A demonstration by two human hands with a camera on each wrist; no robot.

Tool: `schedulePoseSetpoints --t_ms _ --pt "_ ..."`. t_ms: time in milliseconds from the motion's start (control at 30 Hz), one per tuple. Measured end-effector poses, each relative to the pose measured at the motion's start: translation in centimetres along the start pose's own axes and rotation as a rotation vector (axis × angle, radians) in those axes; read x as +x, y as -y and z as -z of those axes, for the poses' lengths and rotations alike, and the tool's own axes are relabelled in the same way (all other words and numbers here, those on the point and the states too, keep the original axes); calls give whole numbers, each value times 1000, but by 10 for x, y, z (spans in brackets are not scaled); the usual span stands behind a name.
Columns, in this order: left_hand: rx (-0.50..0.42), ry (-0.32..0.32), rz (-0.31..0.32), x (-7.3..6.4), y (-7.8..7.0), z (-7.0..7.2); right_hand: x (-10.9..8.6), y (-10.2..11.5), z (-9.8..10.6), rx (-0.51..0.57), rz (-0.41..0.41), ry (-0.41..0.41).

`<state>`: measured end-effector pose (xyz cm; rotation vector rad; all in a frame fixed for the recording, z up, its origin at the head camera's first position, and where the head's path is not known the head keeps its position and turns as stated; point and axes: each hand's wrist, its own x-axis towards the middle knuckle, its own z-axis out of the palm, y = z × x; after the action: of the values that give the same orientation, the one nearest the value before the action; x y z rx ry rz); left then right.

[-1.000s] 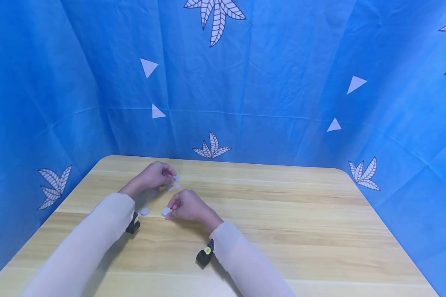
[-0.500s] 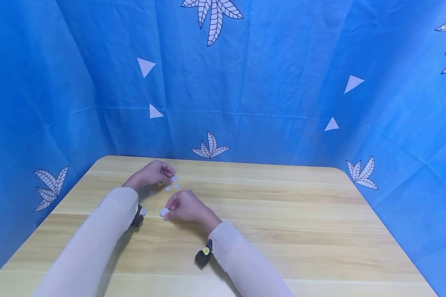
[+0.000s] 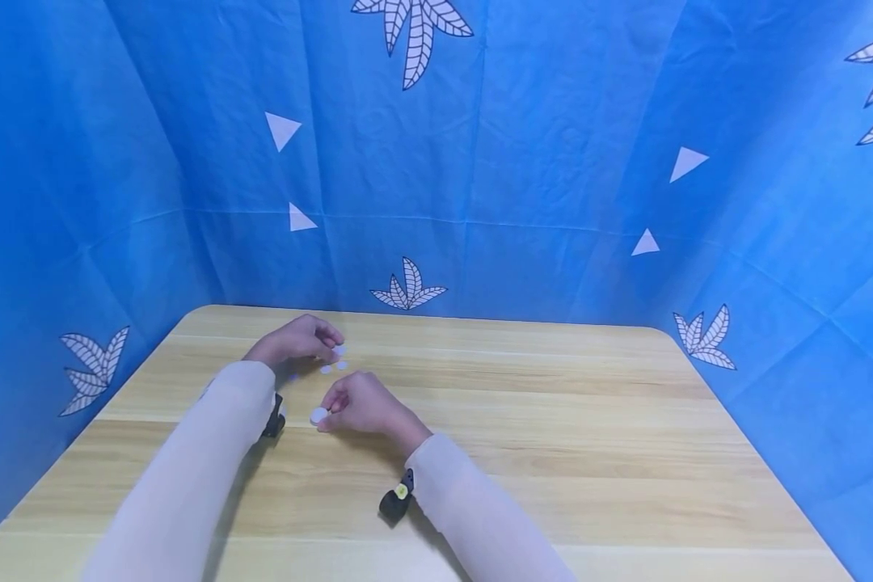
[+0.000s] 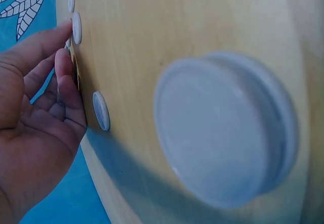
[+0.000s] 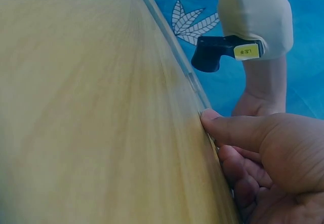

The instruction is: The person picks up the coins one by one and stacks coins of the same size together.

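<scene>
At the table's far left, my left hand [image 3: 301, 338] has its thumb and fingertips at a small white disc [image 3: 339, 350], and a sliver of that disc shows between them in the left wrist view. Two more small discs [image 4: 77, 28] [image 4: 71, 0] lie by the thumb, and another disc [image 4: 101, 111] lies nearer the wrist. Large in that view are two stacked white discs with raised rims [image 4: 212, 133], mostly hidden by the left wrist camera in the head view. My right hand [image 3: 367, 404] pinches a larger white disc [image 3: 318, 415], hidden behind the thumb in the right wrist view.
The light wooden table [image 3: 553, 453] has rounded far corners. A blue cloth [image 3: 575, 162] with white leaf and triangle prints stands around its back and sides. Black wrist cameras [image 3: 396, 501] sit below both sleeves, and the left forearm stretches over the table's left part.
The head view has shifted slightly. My left forearm has swung right, so its wrist camera now covers most of the stacked discs. The right hand keeps its disc in the same place.
</scene>
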<state>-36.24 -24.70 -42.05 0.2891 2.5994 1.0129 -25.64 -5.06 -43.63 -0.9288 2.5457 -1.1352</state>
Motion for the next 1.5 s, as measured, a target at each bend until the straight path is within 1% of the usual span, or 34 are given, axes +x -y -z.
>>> schedulePoseSetpoints --t_ms 167,400,533,667,800,967,1033,1100,1267,1333,1400,1500 --pt "-17 24 -2 0 1 3 0 1 0 9 -1 1" --pt "-13 39 -11 2 5 4 1 2 -1 22 -1 10" --pt "-14 47 -14 1 2 3 2 0 -1 24 5 10" --pt "-14 42 -16 1 -1 3 3 -2 0 25 8 3" --pt "-5 23 -2 2 -1 1 2 -1 0 22 9 1" --pt "8 1 -26 0 1 1 1 1 -1 25 5 3" --pt "-9 -8 -29 -1 2 2 1 2 -1 28 3 5" --pt "-62 -8 -21 -3 2 4 1 2 -1 28 1 4" --pt "-155 2 -20 -8 5 9 1 0 -2 16 -5 -5" --pt "-162 4 -17 -10 6 11 2 -1 -2 16 -7 -6" --pt "-179 2 -1 -11 8 12 2 -1 -2 17 -8 -6" --pt "-181 -2 16 -13 9 13 2 -1 -2 17 -13 -6"
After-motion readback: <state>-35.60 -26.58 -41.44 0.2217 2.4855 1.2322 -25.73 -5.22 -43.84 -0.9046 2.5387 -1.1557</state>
